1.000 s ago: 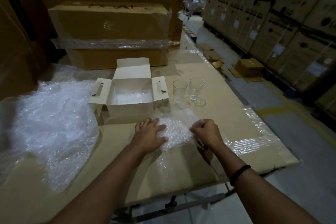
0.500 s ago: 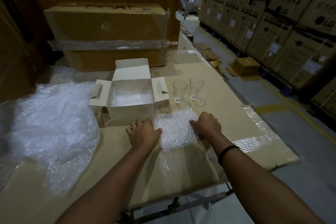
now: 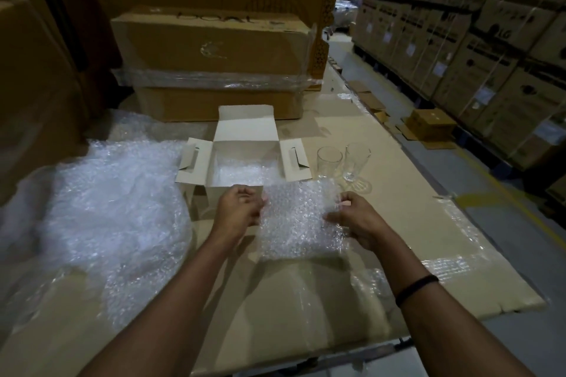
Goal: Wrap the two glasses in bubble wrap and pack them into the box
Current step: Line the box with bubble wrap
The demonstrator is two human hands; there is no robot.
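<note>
A small sheet of bubble wrap [image 3: 301, 217] hangs lifted just above the cardboard-covered table, stretched between my hands. My left hand [image 3: 240, 208] pinches its left edge and my right hand [image 3: 352, 217] pinches its right edge. Two clear empty glasses stand upright side by side beyond the sheet, one [image 3: 328, 161] on the left and one [image 3: 355, 161] on the right. The white box [image 3: 242, 131] stands open left of the glasses, flaps spread, with bubble wrap lining its bottom.
A big heap of bubble wrap [image 3: 107, 217] covers the table's left side. A large taped brown carton [image 3: 214, 61] stands behind the white box. The table's right edge [image 3: 477, 223] drops to a warehouse aisle lined with stacked cartons [image 3: 490, 40].
Both hands were pressing the small sheet flat on the table; now they have pinched its side edges and lifted it, spread out wider between them.
</note>
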